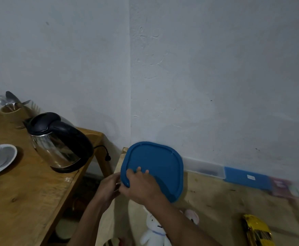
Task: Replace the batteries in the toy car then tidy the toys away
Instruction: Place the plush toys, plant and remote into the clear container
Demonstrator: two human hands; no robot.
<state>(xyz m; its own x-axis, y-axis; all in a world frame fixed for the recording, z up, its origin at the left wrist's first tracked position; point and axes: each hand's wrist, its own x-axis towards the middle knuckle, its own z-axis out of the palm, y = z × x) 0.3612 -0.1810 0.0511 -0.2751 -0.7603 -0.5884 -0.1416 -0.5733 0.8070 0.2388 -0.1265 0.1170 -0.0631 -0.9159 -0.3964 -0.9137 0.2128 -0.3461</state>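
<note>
Lid (pixel 155 167), blue, sits at the tabletop's (pixel 216 196) left end, with the right grip (pixel 141 185) curled over its near corner. The left grip (pixel 109 187) cups the edge below; what it holds is unclear. The car (pixel 257 231) lies well apart, near right. Best to work that corner evenly, steadying whatever lies underneath.

One wide-angle view, worn on the person's head, looks forward and down into a room corner (pixel 130 86), whose two walls (pixel 216 68) fill the upper half. It sits close above the forearms (pixel 178 221): the left hand (pixel 109 188) and right hand (pixel 141 187) meet at a blue lid (pixel 159 166) low at centre, a wooden counter (pixel 21 192) left, a paler counter (pixel 225 192) right.
</note>
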